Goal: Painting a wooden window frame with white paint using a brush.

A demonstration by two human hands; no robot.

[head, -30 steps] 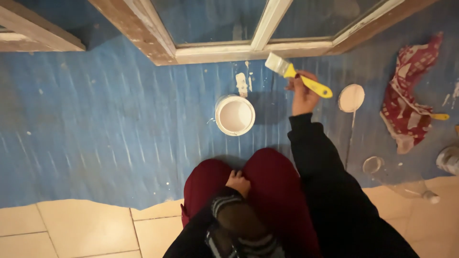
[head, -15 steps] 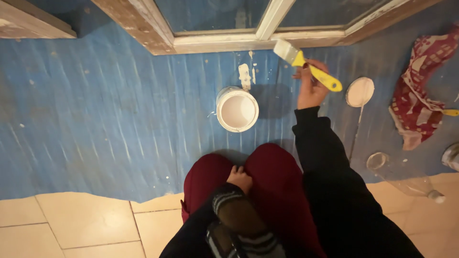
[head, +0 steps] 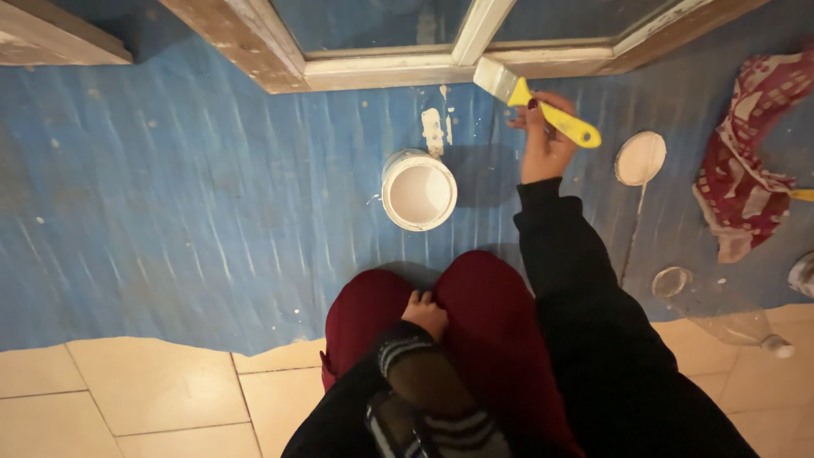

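Since a second ago our right hand [head: 543,140] has lifted the brush [head: 536,102] from beside the paint can [head: 419,189] toward the frame [head: 381,68]; the white bristles now reach the frame's lower rail, just right of the upright bar; we judge the brush is loaded and the stroke on the rail is about to start. Our right hand is closed round the yellow handle; our left hand [head: 426,312] lies loosely curled between the red knees [head: 475,339], holding nothing. Open, the can stands on the blue sheet [head: 170,212] below the rail, between knees and frame; its lid [head: 640,158] lies right of the hand; a red rag [head: 746,178] lies at the sheet's right edge; a clear bottle [head: 721,309] lies near the sheet's lower right edge.
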